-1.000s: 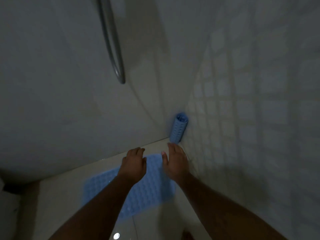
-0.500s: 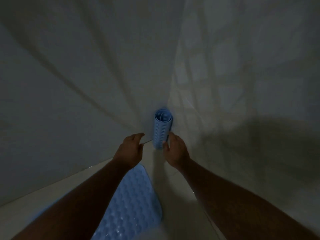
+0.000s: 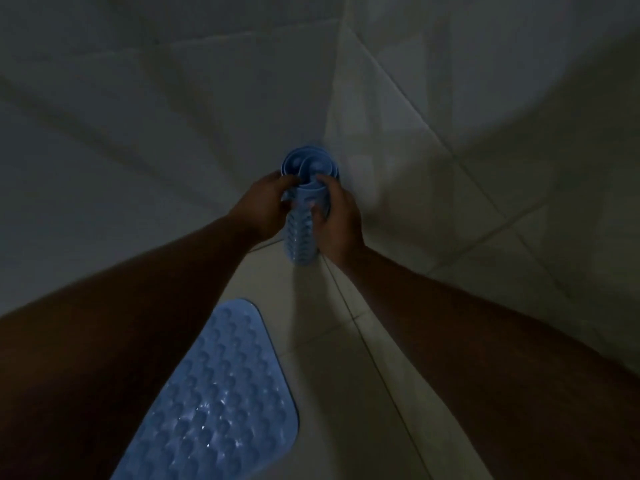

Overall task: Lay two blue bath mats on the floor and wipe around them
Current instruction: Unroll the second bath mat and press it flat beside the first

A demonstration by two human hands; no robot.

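A rolled-up blue bath mat (image 3: 302, 233) stands upright in the corner where two walls meet. My left hand (image 3: 264, 206) grips its upper left side and my right hand (image 3: 336, 221) grips its right side, fingers curled over the roll's top edge. A second blue bath mat (image 3: 221, 400) with a bubble texture lies flat on the pale floor, below and to the left of the roll; my left forearm covers its left part.
Dim shower corner with large pale wall tiles (image 3: 450, 168) on the right and a plain wall (image 3: 121, 150) on the left. A strip of bare floor tile (image 3: 346, 375) runs between the flat mat and the right wall.
The view has closed in on the corner. Both hands have reached forward from beside the rolled mat and have taken hold of it near its top.
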